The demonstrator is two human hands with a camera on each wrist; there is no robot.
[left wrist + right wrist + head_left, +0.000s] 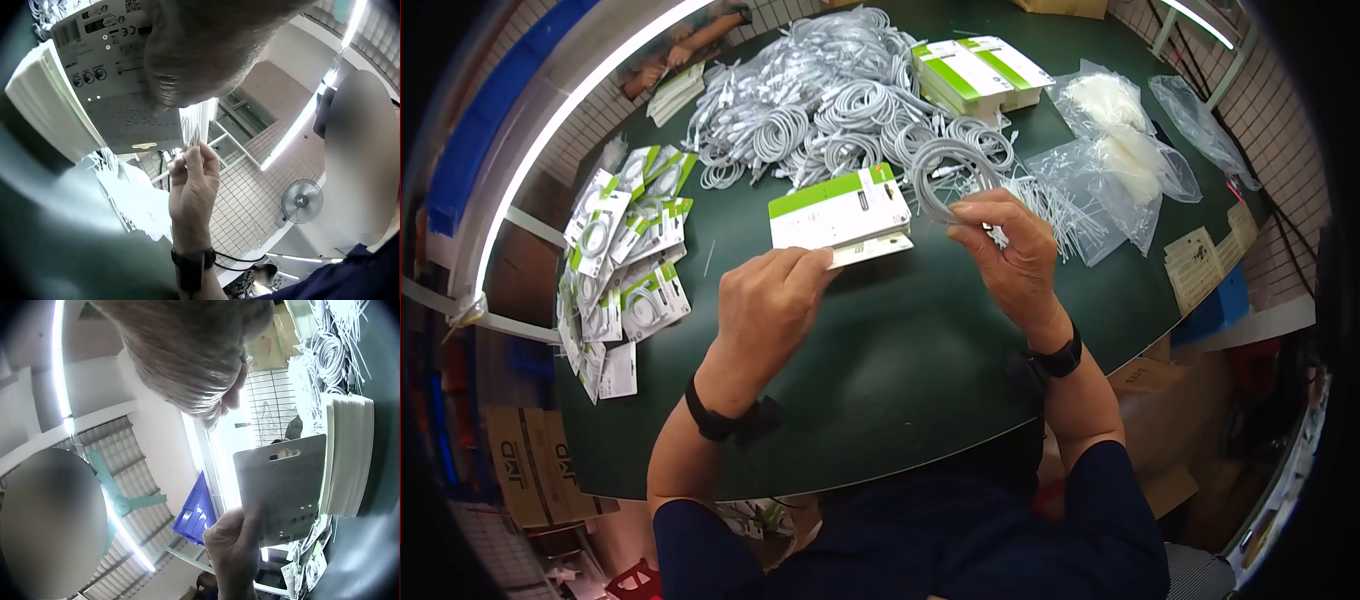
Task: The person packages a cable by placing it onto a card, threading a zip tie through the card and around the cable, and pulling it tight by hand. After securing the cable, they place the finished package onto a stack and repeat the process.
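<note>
The person's left hand [772, 297] pinched a thin white printed cardboard card [872, 250] at its near corner, thumb and fingers closed on it. The card was in front of a thick stack of green-and-white cardboard cards [835, 208] on the dark green table [850, 370]; whether the two touched was hard to tell from above. The right hand [1017, 255] gripped a round coil of pale grey cable [922, 180] between thumb and fingers, raised just right of that stack. Behind lay a large heap of grey coiled cables [820, 90]. Green-and-white cards bearing coiled cables [643, 305] were piled at left, and clear plastic bags [1090, 185] lay at right.
</note>
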